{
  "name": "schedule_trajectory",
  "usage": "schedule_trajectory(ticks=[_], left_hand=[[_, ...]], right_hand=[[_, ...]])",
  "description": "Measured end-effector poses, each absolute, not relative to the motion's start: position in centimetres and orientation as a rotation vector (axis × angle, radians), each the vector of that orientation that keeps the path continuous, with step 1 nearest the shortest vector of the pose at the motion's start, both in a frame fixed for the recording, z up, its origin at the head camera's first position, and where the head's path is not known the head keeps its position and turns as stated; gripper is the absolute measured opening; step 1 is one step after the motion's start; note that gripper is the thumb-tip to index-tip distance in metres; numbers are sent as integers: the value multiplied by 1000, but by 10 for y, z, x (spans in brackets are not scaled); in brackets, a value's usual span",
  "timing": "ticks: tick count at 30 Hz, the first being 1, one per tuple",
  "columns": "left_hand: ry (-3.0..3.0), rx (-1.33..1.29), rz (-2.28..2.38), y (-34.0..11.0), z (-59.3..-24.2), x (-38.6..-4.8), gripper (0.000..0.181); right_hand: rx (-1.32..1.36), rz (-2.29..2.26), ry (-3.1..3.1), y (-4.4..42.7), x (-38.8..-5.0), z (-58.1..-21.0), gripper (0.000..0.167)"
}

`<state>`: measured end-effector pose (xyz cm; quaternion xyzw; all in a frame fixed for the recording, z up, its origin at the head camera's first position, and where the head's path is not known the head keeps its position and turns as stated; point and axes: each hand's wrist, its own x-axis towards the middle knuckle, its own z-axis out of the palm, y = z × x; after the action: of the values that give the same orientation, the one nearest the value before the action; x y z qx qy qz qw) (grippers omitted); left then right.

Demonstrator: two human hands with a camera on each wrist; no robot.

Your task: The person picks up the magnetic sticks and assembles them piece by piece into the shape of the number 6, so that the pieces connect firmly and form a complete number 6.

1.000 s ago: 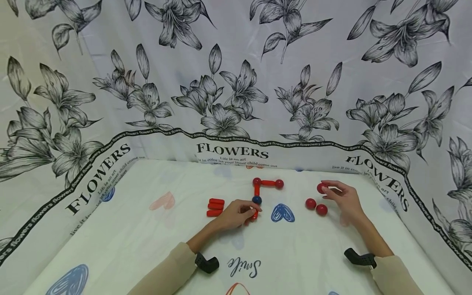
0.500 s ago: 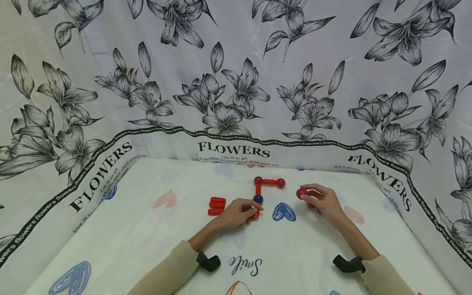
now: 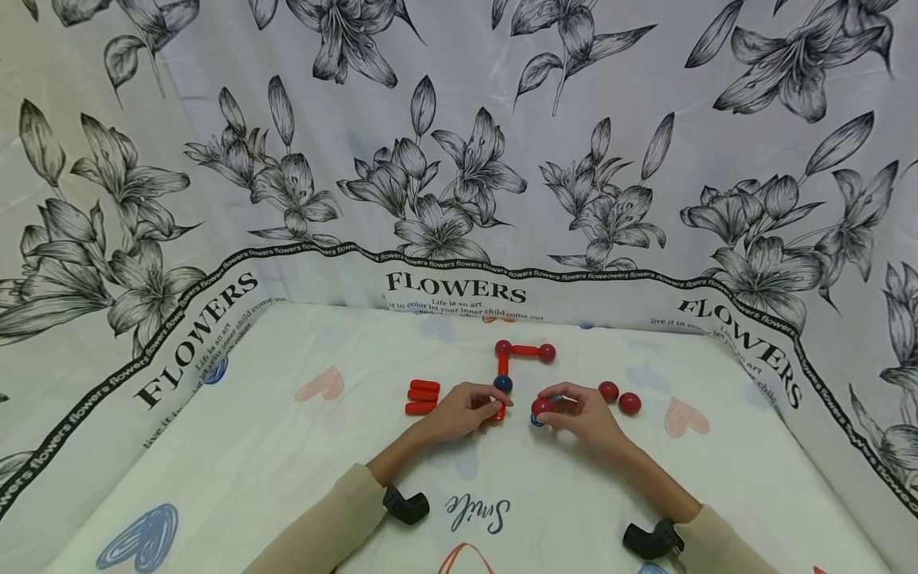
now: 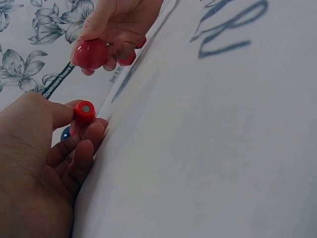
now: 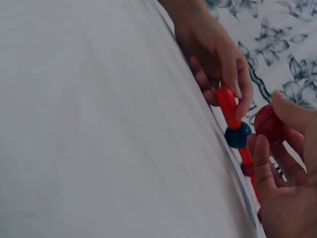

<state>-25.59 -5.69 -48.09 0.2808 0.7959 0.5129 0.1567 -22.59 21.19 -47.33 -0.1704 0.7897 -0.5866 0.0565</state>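
Before the white floral fabric curtain (image 3: 323, 279), on the white heart-printed cloth (image 3: 280, 446), our left hand (image 3: 459, 413) pinches a glossy red-and-blue rod-and-ball chain (image 3: 503, 366); our right hand (image 3: 590, 416) pinches a glossy red ball (image 3: 541, 406), apart from it. We judge assembly partway: three linked rods (image 3: 526, 351), three linked balls (image 3: 503, 383); loose, three red rods (image 3: 423, 395), two red balls (image 3: 629, 403). We read "FLOWERS" and "Smile".

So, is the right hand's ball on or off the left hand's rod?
Off: the rod shows a bare end, apart from the ball.
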Motion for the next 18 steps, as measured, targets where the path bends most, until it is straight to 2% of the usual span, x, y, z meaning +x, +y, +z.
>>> schedule_trajectory(ticks=[8,15,18], left_hand=[[2306,815,1448,-56,-480,-257,21],[2311,803,1448,-57,-480,-257,21],[2297,819,1466,-56,-482,-258,21]], right_hand=[[-568,-1821,2322,190,-216,-485,35],[-516,-1784,2364,169,-199,-462,34],[-478,-1759,2386,162,-196,-463,33]])
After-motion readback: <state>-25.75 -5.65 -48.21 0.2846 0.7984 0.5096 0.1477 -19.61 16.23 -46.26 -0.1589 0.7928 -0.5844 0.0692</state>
